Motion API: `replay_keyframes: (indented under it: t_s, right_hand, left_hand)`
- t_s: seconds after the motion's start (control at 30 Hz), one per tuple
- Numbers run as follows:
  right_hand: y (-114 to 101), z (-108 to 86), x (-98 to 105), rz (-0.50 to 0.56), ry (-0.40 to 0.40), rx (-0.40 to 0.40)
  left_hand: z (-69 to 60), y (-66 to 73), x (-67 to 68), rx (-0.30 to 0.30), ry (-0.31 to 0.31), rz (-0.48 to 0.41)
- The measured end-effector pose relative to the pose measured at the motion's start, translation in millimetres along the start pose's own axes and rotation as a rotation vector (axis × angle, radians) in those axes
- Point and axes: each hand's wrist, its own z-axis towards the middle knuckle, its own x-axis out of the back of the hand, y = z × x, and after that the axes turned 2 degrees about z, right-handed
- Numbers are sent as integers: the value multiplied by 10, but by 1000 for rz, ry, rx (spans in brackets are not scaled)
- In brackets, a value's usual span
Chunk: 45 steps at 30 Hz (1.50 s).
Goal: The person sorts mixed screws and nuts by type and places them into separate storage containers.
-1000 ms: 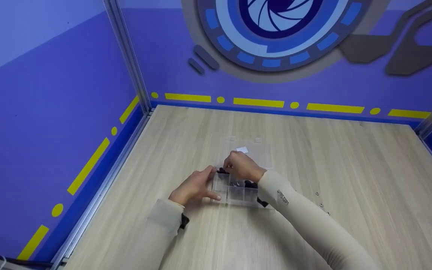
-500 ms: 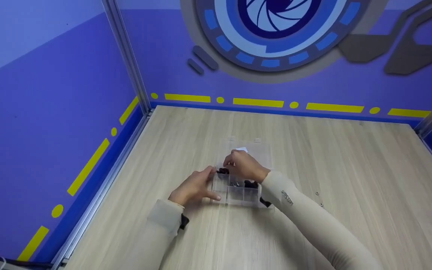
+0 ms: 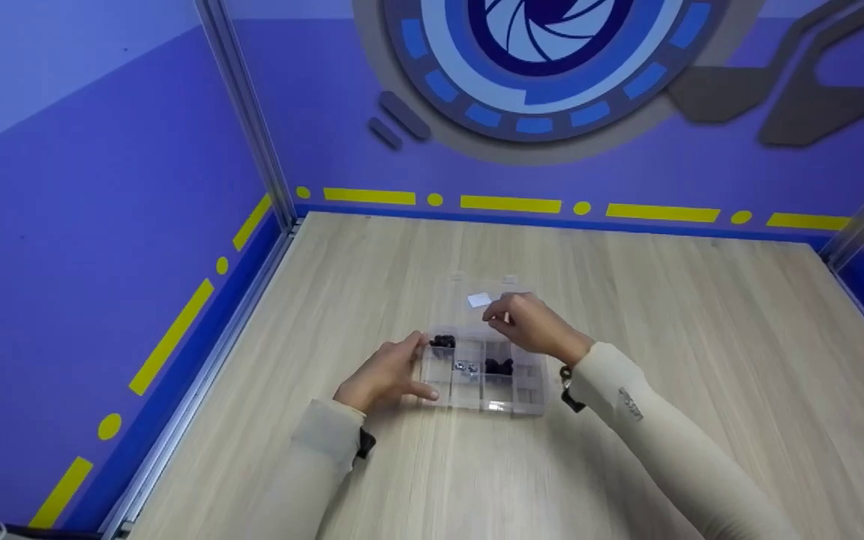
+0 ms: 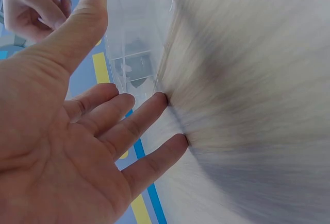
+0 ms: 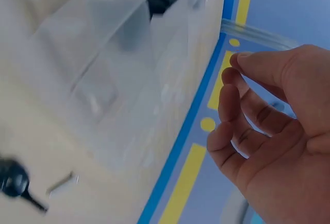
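Observation:
A clear plastic compartment box [image 3: 468, 406] stands on the table with its lid [image 3: 453, 304] laid back. Black small parts [image 3: 443, 341] fill its back left compartment, more black parts [image 3: 499, 367] sit right of the middle, and shiny metal pieces [image 3: 466, 368] lie between. My left hand [image 3: 387, 373] is at the box's left side, thumb at the front corner, fingers spread fairly straight in the left wrist view. Above the lid hovers my right hand [image 3: 535, 324]; its thumb tip is near the forefinger, and the right wrist view shows nothing between them.
A white paper label [image 3: 479, 300] is on the lid. In the right wrist view, a blurred black round piece with a stem [image 5: 14, 178] and a small metal pin [image 5: 62, 183] lie beside the box. Blue-purple walls [image 3: 372, 165] border the table [image 3: 664, 300].
My right hand has moved right and up from the back left compartment to above the lid, uncovering the compartments. The left hand stays at the box's left side.

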Motion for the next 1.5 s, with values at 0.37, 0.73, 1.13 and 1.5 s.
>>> replay_keyframes:
  t_s: [0.37, 0.73, 1.13, 1.5]
  right_hand:
    - [238, -371, 182, -23, 19, -66]
    - [458, -722, 239, -49, -25, -98]
    - [538, -945, 239, -1, -163, -231]
    - [631, -1041, 223, 35, -157, -201]
  left_hand:
    - [-6, 12, 9, -1, -7, -1]
    - [-1, 23, -4, 7, -3, -3]
    - [-7, 0, -11, 8, -5, -18]
    - [-5, 7, -3, 2, -3, -10]
